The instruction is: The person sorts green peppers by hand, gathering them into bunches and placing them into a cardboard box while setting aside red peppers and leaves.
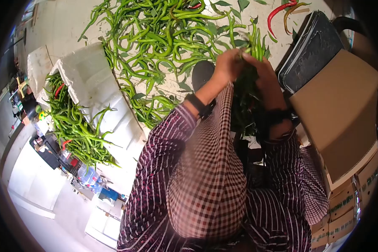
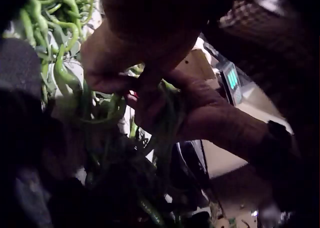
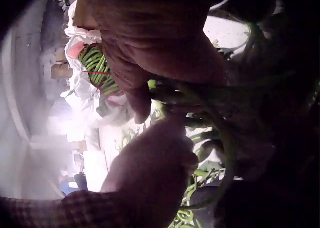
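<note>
Both hands meet over the near edge of a pile of green chili peppers (image 1: 155, 38). My right hand (image 1: 264, 77) grips a bunch of green chili peppers (image 1: 257, 44), their tips fanning out past the fingers. Against it, my left hand (image 1: 227, 67) has its fingers curled and pinches at the bunch beside the right thumb. In the left wrist view a pepper loops below the left hand (image 2: 120, 58), with the right hand (image 2: 205, 110) opposite. A long curved pepper (image 3: 227, 153) hangs by the hands in the right wrist view. Shadow hides much of the fingertips.
A white sack (image 1: 86, 80) with more green peppers (image 1: 77, 130) stands at the left. Red peppers (image 1: 275, 19) lie at the far right. A black case-like object (image 1: 308, 48) and a cardboard box (image 1: 340, 113) are at the right. Checkered cloth (image 1: 210, 185) covers the lap area.
</note>
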### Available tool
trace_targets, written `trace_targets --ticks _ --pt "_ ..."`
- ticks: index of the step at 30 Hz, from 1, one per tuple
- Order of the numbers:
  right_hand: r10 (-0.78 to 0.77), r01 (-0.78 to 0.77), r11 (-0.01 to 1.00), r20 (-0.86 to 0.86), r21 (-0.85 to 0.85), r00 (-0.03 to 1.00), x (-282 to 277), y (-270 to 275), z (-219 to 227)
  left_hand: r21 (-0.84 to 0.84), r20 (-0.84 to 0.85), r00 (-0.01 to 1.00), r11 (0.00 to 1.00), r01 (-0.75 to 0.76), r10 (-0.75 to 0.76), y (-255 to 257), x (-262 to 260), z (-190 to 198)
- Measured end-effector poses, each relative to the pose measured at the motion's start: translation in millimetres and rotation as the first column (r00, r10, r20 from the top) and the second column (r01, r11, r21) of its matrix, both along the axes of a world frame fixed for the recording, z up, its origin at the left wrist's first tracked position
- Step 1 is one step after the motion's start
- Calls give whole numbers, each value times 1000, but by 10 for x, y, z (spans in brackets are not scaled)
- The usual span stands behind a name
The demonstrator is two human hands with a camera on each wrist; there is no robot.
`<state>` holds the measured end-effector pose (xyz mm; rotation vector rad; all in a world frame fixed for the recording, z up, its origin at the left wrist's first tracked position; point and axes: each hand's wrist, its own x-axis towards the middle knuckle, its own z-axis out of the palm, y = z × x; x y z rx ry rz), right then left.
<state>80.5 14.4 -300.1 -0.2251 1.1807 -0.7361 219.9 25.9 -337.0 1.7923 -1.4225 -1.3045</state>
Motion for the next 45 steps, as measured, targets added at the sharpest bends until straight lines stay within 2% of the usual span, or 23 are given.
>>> trace_targets --ticks 1,3,5,7,8,10,13,15,19,22,23,25,26,27,29,31,32,33,34,36,38,43,45 --pt "-17 15 999 52 30 999 -11 -13 40 -163 -103 990 984 75 -93 16 -15 56" --pt "20 -22 999 -61 -35 998 -131 32 61 -10 -179 957 973 231 -229 8 113 145" --pt "35 -54 993 -177 -106 984 -228 11 125 -290 219 957 923 252 -192 -129 224 143" --pt "-103 104 984 -15 144 995 -298 -35 275 -396 513 856 868 298 -60 -264 314 89" --pt "-39 33 998 -125 -50 991 -348 66 204 -361 605 786 835 415 -129 -312 368 -83" --pt "-35 32 999 -71 -41 997 -414 51 234 -311 693 696 793 524 -188 -328 433 -234" --pt "-136 141 989 89 -48 987 -616 84 210 -329 618 768 830 450 -172 -282 308 -337" --pt "-226 245 968 215 -62 950 -657 71 193 -146 473 881 985 96 -16 -297 254 -345" --pt "-265 262 964 210 43 941 -658 68 251 -117 543 836 978 170 -80 -385 139 -374" --pt "-395 423 897 662 128 637 -703 106 169 -83 391 920 996 31 4 -438 184 -273" --pt "-402 434 892 659 125 636 -735 116 172 -68 365 930 998 -11 35 -441 222 -210" --pt "-308 428 896 858 117 410 -833 153 145 -10 123 986 993 -116 117 -430 335 -134" --pt "-313 435 893 855 117 414 -874 173 125 112 -216 946 969 -221 241 -410 327 -38" --pt "-318 413 903 828 116 462 -891 196 113 264 -503 778 924 -277 377 -368 324 54" --pt "-314 401 911 799 101 513 -934 230 117 398 -478 760 880 -259 440 -341 255 72" --pt "-439 443 891 441 99 783 -875 304 201 352 -413 894 936 -21 175 -268 121 4" --pt "-442 446 890 437 100 783 -851 363 258 313 -303 953 944 102 -2 -241 18 -58" --pt "-405 402 914 168 53 899 -819 410 348 127 -36 955 946 298 -295 -225 -82 -122" --pt "-341 346 938 -120 23 932 -819 446 384 34 -15 946 945 324 -324 -163 -220 -179" --pt "-280 293 955 -177 48 944 -854 497 335 -60 6 935 933 355 -356 -95 -508 -250" --pt "-208 230 970 -225 76 952 -848 521 343 -67 326 817 851 521 -475 -82 -723 -265" --pt "-303 312 950 -207 13 930 -724 610 308 -138 417 814 857 497 -405 -65 -769 -421" --pt "-310 318 948 -207 8 928 -662 592 281 181 -24 978 961 207 -206 -225 -570 -185"
